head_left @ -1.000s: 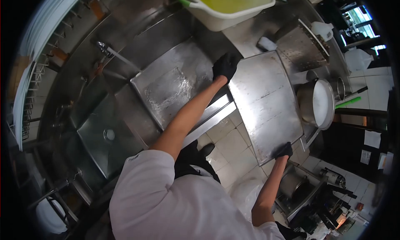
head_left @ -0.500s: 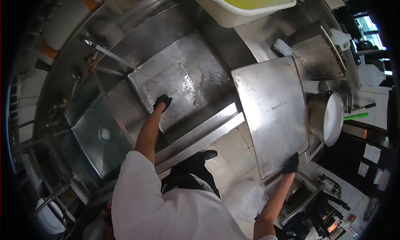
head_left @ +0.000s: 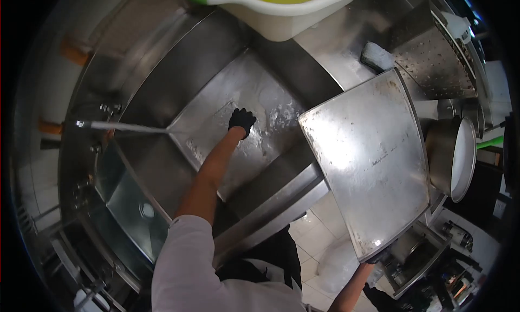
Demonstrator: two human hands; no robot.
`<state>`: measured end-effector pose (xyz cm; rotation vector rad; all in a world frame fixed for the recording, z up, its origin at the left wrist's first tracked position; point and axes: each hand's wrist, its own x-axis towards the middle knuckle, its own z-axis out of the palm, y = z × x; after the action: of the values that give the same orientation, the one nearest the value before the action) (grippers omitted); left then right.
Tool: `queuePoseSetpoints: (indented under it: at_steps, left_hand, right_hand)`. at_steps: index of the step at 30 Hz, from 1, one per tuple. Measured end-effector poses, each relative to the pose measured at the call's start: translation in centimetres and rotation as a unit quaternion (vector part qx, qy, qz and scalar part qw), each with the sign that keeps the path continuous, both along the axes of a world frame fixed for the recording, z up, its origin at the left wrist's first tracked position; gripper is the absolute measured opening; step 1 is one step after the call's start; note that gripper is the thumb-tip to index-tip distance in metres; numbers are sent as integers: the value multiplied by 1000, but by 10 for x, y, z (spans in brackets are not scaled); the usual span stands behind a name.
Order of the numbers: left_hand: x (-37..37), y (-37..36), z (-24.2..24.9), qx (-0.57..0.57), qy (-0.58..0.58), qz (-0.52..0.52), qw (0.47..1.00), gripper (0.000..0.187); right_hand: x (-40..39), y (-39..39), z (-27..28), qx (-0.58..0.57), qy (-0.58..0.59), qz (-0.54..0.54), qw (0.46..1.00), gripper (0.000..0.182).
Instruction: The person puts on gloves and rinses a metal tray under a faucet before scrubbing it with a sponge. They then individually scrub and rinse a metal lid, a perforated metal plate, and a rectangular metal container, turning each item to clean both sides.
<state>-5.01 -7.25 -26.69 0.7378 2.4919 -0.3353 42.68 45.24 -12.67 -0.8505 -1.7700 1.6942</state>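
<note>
My left hand (head_left: 242,122), in a black glove, reaches down into the metal sink (head_left: 211,57) over its wet bottom. Its fingers are slightly apart and bent; I make out nothing in them. My right hand (head_left: 380,256), also gloved in black, grips the near lower edge of a large metal sheet pan (head_left: 368,155). Most of that hand is hidden behind the pan. The pan is tilted, its far left part over the sink's right rim. A thin stream of water (head_left: 130,127) runs from the faucet (head_left: 81,124) into the sink.
A white tub (head_left: 287,14) with yellowish liquid stands beyond the sink. To the right are a sponge (head_left: 377,56), a perforated metal container (head_left: 433,54) and a large pot (head_left: 449,157). A second basin (head_left: 135,209) adjoins on the left. A clear plastic bag (head_left: 333,266) lies below the pan.
My left hand has moved farther into the sink, up and to the right. The view has shifted, and the pan now appears larger and lower right, with my right hand more hidden behind its edge.
</note>
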Motion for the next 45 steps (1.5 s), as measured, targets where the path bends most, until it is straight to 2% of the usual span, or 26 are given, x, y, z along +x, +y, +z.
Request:
queuePoseSetpoints:
  at_steps: [1, 3, 4, 5, 8, 10, 12, 14, 15, 17, 20, 21, 22, 23, 24, 25, 26, 27, 28, 30, 34, 37, 40, 41, 44, 45]
  left_hand:
    - [-6, -7, -42, 79, 127, -20, 989, 30]
    - [-37, 3, -58, -33, 122, -29, 992, 27]
    - [-38, -4, -54, 82, 179, 26, 980, 23]
    - [-52, -1, -52, -25, 41, 55, 997, 26]
    - [-62, -9, -21, -178, -60, 56, 981, 58]
    - [-55, -39, -16, -69, 40, -10, 997, 72]
    - [-64, -50, 0, -112, -51, -22, 992, 74]
    - [-65, -71, 7, -112, -141, 21, 983, 76]
    - [-61, -75, 13, -112, -145, 16, 983, 76]
    - [-61, -78, 32, -40, -157, 65, 985, 76]
    - [-59, -59, 65, -115, -193, 69, 972, 72]
    - [-50, -69, 75, -7, -181, 120, 976, 58]
    - [-36, -113, 24, 226, -256, 239, 909, 52]
    - [-22, -154, -23, 431, -347, 323, 768, 46]
    - [0, -163, -24, 315, -278, 147, 895, 47]
    - [21, -172, -25, 200, -173, -39, 964, 50]
    - [53, -181, -33, 219, -147, 330, 906, 64]
    - [77, -141, 48, 295, -161, 487, 806, 73]
    - [82, -154, 41, 309, -149, 446, 827, 65]
    - [88, -142, 90, 355, -216, 451, 790, 55]
    - [98, -150, 103, 401, -263, 392, 785, 47]
    - [103, -134, 130, 360, -191, 349, 844, 46]
    - [146, -80, 203, 220, 59, 268, 936, 46]
    - [159, -57, 241, 208, 47, 288, 934, 45]
    - [181, -50, 266, 172, 79, 310, 932, 45]
    - [185, -65, 254, 180, 135, 265, 938, 44]
  right_hand:
    - [31, 11, -25, -59, -39, -13, 997, 60]
    - [138, 47, -101, -297, -126, -23, 946, 59]
    - [160, 36, -110, -456, -123, -35, 881, 58]
    - [181, 33, -110, -420, -205, 5, 884, 59]
    - [139, -35, -24, -419, -285, 82, 858, 61]
    - [146, -59, 14, -422, -299, 66, 853, 63]
    - [176, -75, 30, -412, -301, 2, 860, 61]
    - [196, -83, 46, -404, -398, -40, 822, 58]
    - [212, -83, 47, -404, -458, -42, 791, 54]
    - [225, -82, 56, -413, -471, -36, 779, 54]
    - [231, -90, 67, -417, -502, -51, 756, 50]
    - [228, -92, 68, -409, -491, -49, 767, 49]
    - [228, -95, 69, -400, -480, -49, 779, 49]
    - [227, -98, 69, -389, -456, -41, 799, 49]
    - [224, -101, 70, -392, -447, -49, 803, 49]
    - [218, -102, 69, -399, -438, -29, 805, 49]
    - [212, -104, 68, -408, -429, -9, 806, 49]
    - [206, -106, 67, -415, -423, -13, 805, 48]
    - [206, -108, 60, -420, -417, -17, 806, 47]
    - [204, -112, 53, -362, -437, 20, 823, 47]
    - [205, -117, 54, -331, -476, 52, 813, 46]
    - [226, -116, 59, -301, -467, 69, 829, 54]
    - [248, -119, 62, -309, -461, 54, 830, 62]
    - [254, -117, 63, -328, -465, 34, 822, 63]
    - [286, -121, 57, -357, -419, 40, 834, 59]
    - [293, -126, 53, -361, -412, 43, 835, 59]
